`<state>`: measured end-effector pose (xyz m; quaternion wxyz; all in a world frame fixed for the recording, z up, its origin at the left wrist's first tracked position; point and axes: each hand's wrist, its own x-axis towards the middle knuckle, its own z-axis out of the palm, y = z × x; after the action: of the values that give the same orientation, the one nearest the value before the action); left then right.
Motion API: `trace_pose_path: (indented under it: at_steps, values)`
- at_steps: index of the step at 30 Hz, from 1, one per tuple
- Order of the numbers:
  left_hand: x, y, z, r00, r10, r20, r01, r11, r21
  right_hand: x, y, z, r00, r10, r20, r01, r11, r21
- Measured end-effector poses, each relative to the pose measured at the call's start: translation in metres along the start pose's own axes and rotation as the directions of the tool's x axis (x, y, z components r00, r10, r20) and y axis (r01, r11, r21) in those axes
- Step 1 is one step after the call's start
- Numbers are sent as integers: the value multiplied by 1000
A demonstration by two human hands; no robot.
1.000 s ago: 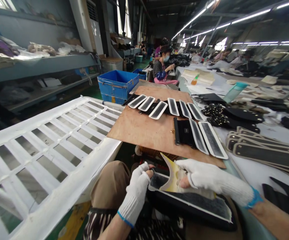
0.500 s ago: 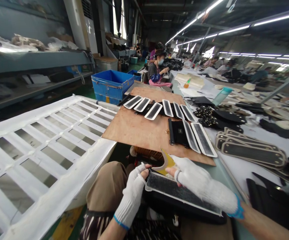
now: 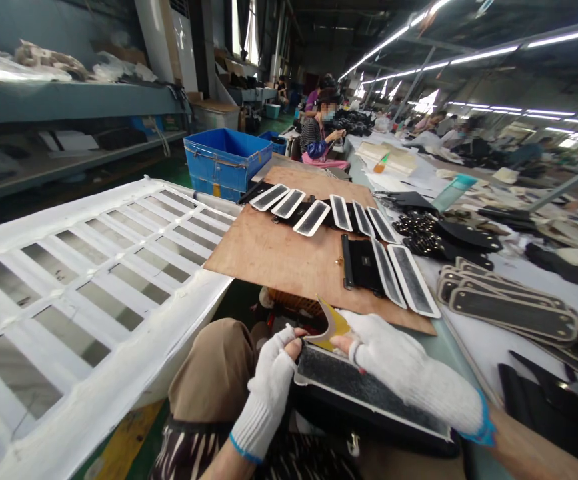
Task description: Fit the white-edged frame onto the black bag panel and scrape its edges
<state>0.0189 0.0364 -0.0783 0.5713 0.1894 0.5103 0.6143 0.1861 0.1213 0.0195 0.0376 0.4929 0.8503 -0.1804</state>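
A black bag piece (image 3: 339,417) lies across my lap, topped by a long dark panel (image 3: 329,373) with a white edge. My left hand (image 3: 269,383), in a white fingerless-style glove, is closed on the panel's far left end, thumb on top. Between the fingers and thumb of my right hand (image 3: 403,363), also gloved, is a curled yellow strip (image 3: 333,327), paper-like, which bends up from that same end of the panel. The right forearm and glove cover part of the panel. A small metal clasp (image 3: 353,445) hangs at the bag's near side.
Ahead, a brown board (image 3: 269,250) carries several white-edged panels (image 3: 311,219) and black bag pieces. To the left stands a white slatted rack (image 3: 89,273), with a blue bin (image 3: 226,163) behind it. Trimmed straps (image 3: 513,307) lie at right; a person (image 3: 319,133) sits farther back.
The view has shifted slightly, so the board and rack sit a little differently in the picture. Both hands keep nearly the same hold on the panel end and the yellow strip.
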Motion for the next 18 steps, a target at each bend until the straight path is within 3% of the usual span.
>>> trace_pose_path:
  at_steps: [5,10,15,18]
  values:
    - [-2,4,1,1000,6,-27,-4,998,69,-1,2,0,1000,-18,14,17,999,33]
    - [-4,3,2,999,29,-38,-25,994,110,-3,4,14,996,-84,-22,81,988,-129]
    - [-2,-2,0,997,63,35,-67,991,116,-5,-20,18,984,167,57,-157,975,-159]
    - [1,-5,-2,996,78,51,-85,985,153,-8,-34,12,968,234,88,-219,964,-150]
